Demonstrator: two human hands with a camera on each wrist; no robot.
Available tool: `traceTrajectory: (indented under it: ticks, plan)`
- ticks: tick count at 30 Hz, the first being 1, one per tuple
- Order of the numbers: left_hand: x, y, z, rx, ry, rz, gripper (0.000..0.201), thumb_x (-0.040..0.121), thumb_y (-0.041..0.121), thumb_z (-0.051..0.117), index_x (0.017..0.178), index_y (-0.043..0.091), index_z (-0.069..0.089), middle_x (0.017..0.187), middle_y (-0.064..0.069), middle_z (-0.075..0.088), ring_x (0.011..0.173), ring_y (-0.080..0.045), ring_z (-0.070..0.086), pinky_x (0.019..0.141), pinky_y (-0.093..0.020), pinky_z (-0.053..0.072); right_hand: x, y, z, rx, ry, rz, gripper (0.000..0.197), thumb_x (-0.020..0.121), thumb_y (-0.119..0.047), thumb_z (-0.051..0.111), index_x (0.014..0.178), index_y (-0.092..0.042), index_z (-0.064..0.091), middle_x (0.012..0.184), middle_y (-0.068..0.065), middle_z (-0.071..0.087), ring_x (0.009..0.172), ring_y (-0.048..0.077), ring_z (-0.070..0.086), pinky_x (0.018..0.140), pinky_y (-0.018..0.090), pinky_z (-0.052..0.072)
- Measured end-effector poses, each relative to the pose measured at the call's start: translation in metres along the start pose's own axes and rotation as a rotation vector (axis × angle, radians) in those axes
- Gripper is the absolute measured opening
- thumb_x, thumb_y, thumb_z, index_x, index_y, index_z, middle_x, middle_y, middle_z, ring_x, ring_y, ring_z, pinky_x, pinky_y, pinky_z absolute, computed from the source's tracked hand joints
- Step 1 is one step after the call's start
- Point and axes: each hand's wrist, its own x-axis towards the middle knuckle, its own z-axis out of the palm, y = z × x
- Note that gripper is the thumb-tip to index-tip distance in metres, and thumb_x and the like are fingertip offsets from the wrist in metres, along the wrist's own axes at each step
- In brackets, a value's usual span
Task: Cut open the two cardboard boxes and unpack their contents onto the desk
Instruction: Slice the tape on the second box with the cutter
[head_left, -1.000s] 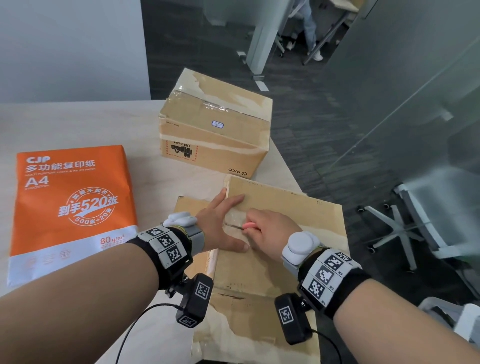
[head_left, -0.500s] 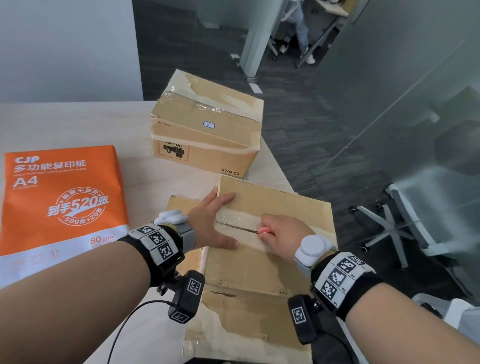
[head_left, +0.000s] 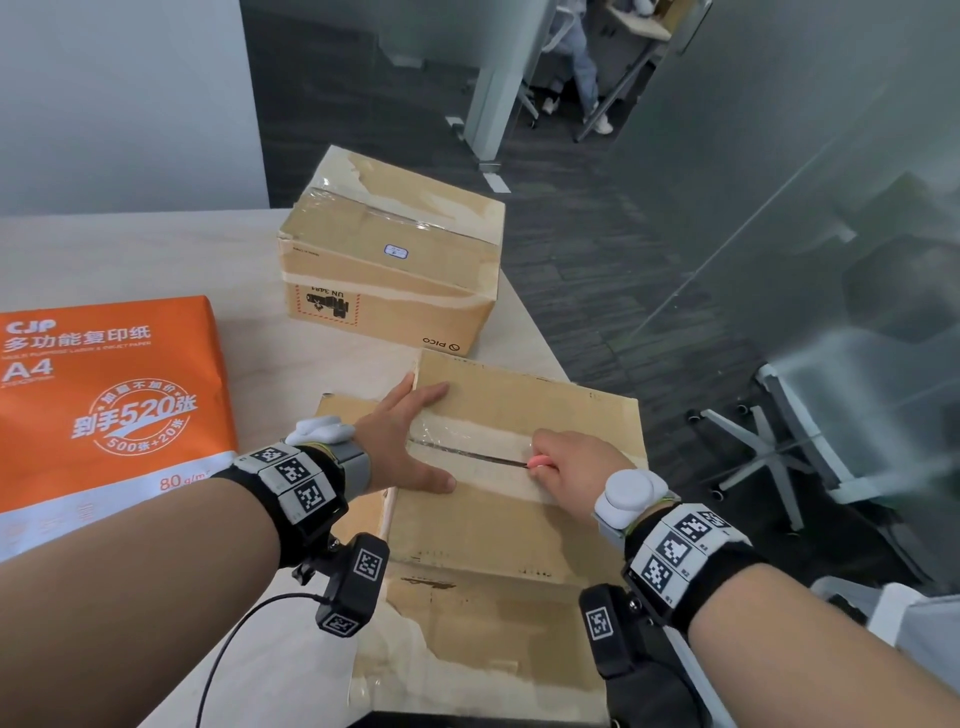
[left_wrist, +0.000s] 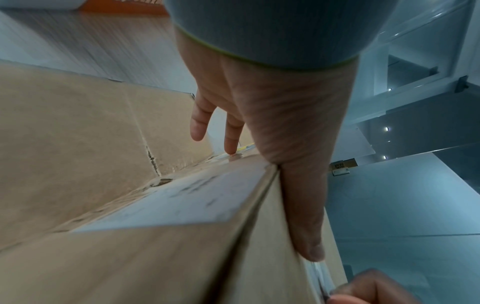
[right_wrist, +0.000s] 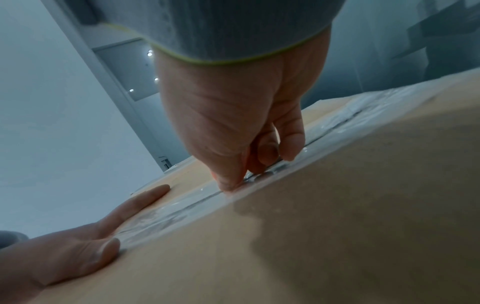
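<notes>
Nearest me, on the desk edge, near box (head_left: 498, 525): my left hand (head_left: 400, 447) presses flat on its lid, my right hand (head_left: 576, 465) pinches a pink cutter (head_left: 537, 461) in the tape seam (head_left: 467, 454). Stiff card, slick tape; lift by bottom edges. Beyond, far box (head_left: 395, 260) sits sealed.

A pale wood desk (head_left: 156, 249) is running back to a plain white wall (head_left: 119, 98). Beyond its edge, dark grey patterned carpet (head_left: 597, 270) is stretching toward a pale pillar (head_left: 498, 88), where a person's legs (head_left: 582, 78) are showing beside a slanted desk leg. Frosted glass partitioning (head_left: 831, 182) is filling the right side, with a white swivel chair (head_left: 810, 431) sitting in front of it
</notes>
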Motion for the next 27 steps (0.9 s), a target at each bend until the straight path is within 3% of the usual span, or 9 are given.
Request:
traceTrajectory:
  ticks: [4, 8, 12, 15, 19, 23, 27]
  plan:
    - [-0.001, 0.002, 0.000, 0.002, 0.008, -0.010, 0.124, 0.056, 0.052, 0.095, 0.150, 0.063, 0.015, 0.168, 0.018, -0.007, 0.153, -0.022, 0.024, 0.119, -0.047, 0.034, -0.004, 0.011, -0.005, -0.025, -0.005, -0.003, 0.015, 0.101, -0.029, 0.046, 0.089, -0.023, 0.042, 0.089, -0.001, 0.058, 0.081, 0.025, 0.055, 0.066, 0.033, 0.039]
    - [-0.003, 0.006, -0.002, 0.042, 0.014, -0.038, 0.127, 0.051, 0.057, 0.094, 0.150, 0.062, 0.014, 0.170, 0.010, 0.003, 0.153, -0.023, 0.024, 0.121, -0.047, 0.030, -0.015, 0.037, -0.006, -0.050, -0.032, 0.025, 0.010, 0.102, -0.029, 0.045, 0.093, -0.024, 0.043, 0.089, -0.005, 0.052, 0.083, 0.023, 0.052, 0.067, 0.032, 0.035]
    - [-0.005, 0.022, -0.004, 0.277, 0.050, -0.145, 0.127, 0.053, 0.064, 0.090, 0.152, 0.059, 0.011, 0.170, 0.008, 0.001, 0.151, -0.034, 0.023, 0.120, -0.055, 0.028, -0.014, 0.043, -0.004, -0.047, -0.018, -0.055, 0.008, 0.102, -0.026, 0.044, 0.099, -0.020, 0.048, 0.092, -0.004, 0.053, 0.082, 0.023, 0.049, 0.064, 0.032, 0.032]
    - [-0.009, 0.044, -0.003, 0.441, 0.096, -0.234, 0.125, 0.051, 0.066, 0.089, 0.151, 0.059, 0.013, 0.170, 0.007, 0.001, 0.150, -0.038, 0.021, 0.116, -0.060, 0.032, -0.018, 0.055, -0.009, -0.072, 0.002, -0.092, 0.009, 0.101, -0.027, 0.042, 0.098, -0.021, 0.047, 0.092, -0.002, 0.059, 0.081, 0.024, 0.053, 0.067, 0.033, 0.039]
    - [-0.010, 0.065, 0.003, 0.545, 0.125, -0.338, 0.126, 0.053, 0.060, 0.091, 0.153, 0.054, 0.015, 0.170, 0.003, 0.005, 0.150, -0.038, 0.022, 0.115, -0.059, 0.035, -0.034, 0.089, -0.019, -0.115, 0.002, -0.088, 0.011, 0.101, -0.028, 0.041, 0.094, -0.022, 0.047, 0.082, -0.002, 0.058, 0.075, 0.024, 0.055, 0.060, 0.031, 0.035]
    - [-0.011, 0.094, 0.015, 0.573, 0.135, -0.441, 0.122, 0.060, 0.042, 0.094, 0.156, 0.047, 0.018, 0.170, 0.001, 0.004, 0.151, -0.039, 0.021, 0.115, -0.058, 0.034, -0.040, 0.104, -0.015, -0.088, 0.041, -0.129, 0.014, 0.101, -0.031, 0.042, 0.094, -0.022, 0.050, 0.081, -0.001, 0.059, 0.075, 0.026, 0.057, 0.063, 0.031, 0.040]
    - [-0.006, 0.115, 0.032, 0.694, 0.194, -0.460, 0.103, 0.069, 0.035, 0.085, 0.152, 0.048, 0.025, 0.170, 0.008, 0.000, 0.154, -0.032, 0.012, 0.116, -0.061, 0.034, -0.039, 0.105, -0.013, -0.066, 0.065, -0.163, 0.018, 0.101, -0.031, 0.042, 0.093, -0.020, 0.053, 0.082, 0.001, 0.059, 0.075, 0.026, 0.056, 0.065, 0.032, 0.045]
